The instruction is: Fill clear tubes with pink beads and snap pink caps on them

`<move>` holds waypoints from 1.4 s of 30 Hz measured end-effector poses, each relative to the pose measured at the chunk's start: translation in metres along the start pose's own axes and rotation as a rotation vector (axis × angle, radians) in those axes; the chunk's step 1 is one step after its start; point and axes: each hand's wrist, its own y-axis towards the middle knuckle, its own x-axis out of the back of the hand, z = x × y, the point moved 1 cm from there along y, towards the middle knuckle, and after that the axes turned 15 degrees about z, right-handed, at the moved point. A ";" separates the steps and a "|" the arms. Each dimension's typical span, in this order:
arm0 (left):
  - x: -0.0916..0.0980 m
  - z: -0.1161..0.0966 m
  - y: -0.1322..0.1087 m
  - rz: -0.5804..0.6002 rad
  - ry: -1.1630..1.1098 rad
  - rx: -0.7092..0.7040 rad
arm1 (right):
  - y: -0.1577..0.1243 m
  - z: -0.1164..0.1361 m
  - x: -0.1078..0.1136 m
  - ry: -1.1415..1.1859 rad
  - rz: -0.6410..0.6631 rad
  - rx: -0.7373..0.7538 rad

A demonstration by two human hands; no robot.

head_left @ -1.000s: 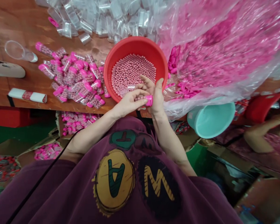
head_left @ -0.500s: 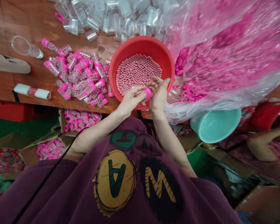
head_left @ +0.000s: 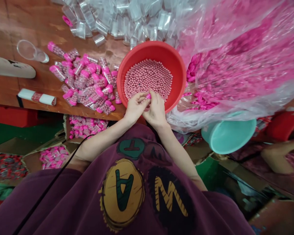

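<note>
My left hand (head_left: 136,107) and my right hand (head_left: 156,109) meet over the near rim of a red plastic basin (head_left: 152,49). Between their fingertips is a small pink-capped tube (head_left: 148,96), mostly hidden by my fingers. Both hands grip it. Pink beads (head_left: 148,78) fill the bottom of the basin just beyond my fingers. To the left lies a heap of clear tubes with pink caps (head_left: 88,85), filled with similar beads.
Empty clear tubes (head_left: 120,23) lie behind the basin on the wooden table (head_left: 26,26). A plastic bag of pink caps (head_left: 235,55) sits right, above a turquoise basin (head_left: 229,135). A co-worker's arm (head_left: 275,156) shows far right.
My hands have closed in together, and the pink cap, earlier showing clearly, is now mostly covered by my fingers. The view has shifted slightly.
</note>
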 end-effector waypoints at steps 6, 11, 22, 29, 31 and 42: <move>0.012 0.014 0.005 0.005 0.118 0.041 | 0.004 0.013 -0.009 -0.044 0.169 -0.013; 0.071 -0.001 -0.004 -0.173 0.397 -0.133 | 0.016 -0.019 -0.001 0.123 0.204 0.063; 0.091 -0.038 0.017 -0.210 0.968 -0.407 | 0.063 -0.072 -0.028 0.021 0.270 -0.053; 0.034 0.000 0.043 -0.114 0.639 -0.022 | 0.044 -0.058 -0.022 0.361 -0.054 0.117; 0.032 -0.002 0.047 -0.126 0.570 -0.022 | 0.041 -0.056 -0.019 0.403 -0.059 0.094; 0.040 -0.011 0.066 0.153 -0.108 0.346 | 0.042 -0.059 0.018 0.363 0.215 0.206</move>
